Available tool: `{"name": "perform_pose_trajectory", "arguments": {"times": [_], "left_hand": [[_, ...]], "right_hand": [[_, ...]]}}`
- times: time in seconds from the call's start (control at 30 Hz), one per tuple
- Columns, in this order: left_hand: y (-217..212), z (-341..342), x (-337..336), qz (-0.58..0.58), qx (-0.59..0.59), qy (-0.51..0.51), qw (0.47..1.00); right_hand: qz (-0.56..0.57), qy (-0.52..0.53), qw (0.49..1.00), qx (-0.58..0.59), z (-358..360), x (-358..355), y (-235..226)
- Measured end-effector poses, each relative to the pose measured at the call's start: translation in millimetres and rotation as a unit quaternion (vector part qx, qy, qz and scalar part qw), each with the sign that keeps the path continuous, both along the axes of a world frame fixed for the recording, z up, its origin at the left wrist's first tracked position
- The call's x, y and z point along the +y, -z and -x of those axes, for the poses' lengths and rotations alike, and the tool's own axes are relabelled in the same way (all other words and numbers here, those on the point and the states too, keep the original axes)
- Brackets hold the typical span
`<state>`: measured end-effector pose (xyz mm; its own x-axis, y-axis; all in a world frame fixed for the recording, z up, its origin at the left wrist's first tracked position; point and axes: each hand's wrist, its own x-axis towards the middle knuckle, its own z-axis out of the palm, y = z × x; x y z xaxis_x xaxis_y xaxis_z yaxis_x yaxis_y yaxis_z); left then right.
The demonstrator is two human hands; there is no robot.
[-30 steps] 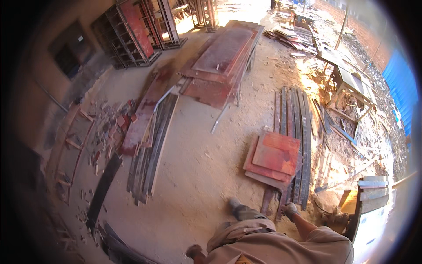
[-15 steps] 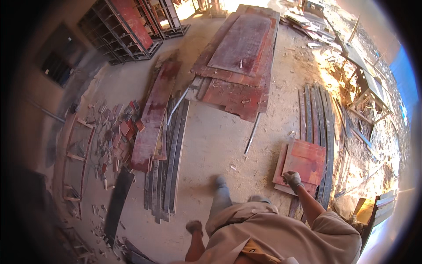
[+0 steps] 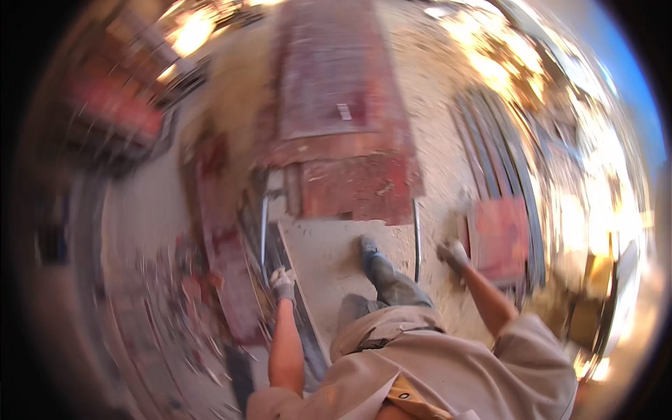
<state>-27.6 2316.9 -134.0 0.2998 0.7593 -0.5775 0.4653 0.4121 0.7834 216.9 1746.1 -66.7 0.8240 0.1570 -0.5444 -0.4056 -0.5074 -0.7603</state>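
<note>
We stride across a bare strip of sandy concrete floor [image 3: 329, 245], hemmed by long dark steel strips [image 3: 308, 329] on our left and red metal panels [image 3: 346, 185] ahead. Our gloved left hand [image 3: 283, 283] swings above the strips; our gloved right hand [image 3: 455, 253] hangs just beside a small stack of red plates [image 3: 500, 238]. Both hold nothing, but blur hides whether the fingers are apart or curled. The rim smears into glare.

Blurred view: your gloved left hand [image 3: 282, 283] hangs over grey metal strips [image 3: 297, 308], right hand [image 3: 453, 253] beside red steel panel [image 3: 500, 238] on sandy floor [image 3: 329, 248].
</note>
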Motion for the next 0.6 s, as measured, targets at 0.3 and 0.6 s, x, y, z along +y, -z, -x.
{"name": "perform_pose_trajectory", "arguments": {"times": [0.3,0.6], "left_hand": [[6.2,-313.4,28.1,-0.22,0.209,0.303,0.903],[8.3,-603.2,30.0,-0.331,0.215,0.413,0.821]], "right_hand": [[0.026,0.057,0.997,0.035,-191.2,53.7,-40.7],[0.191,0.032,0.978,-0.081,-408.1,113.5,44.0]]}}
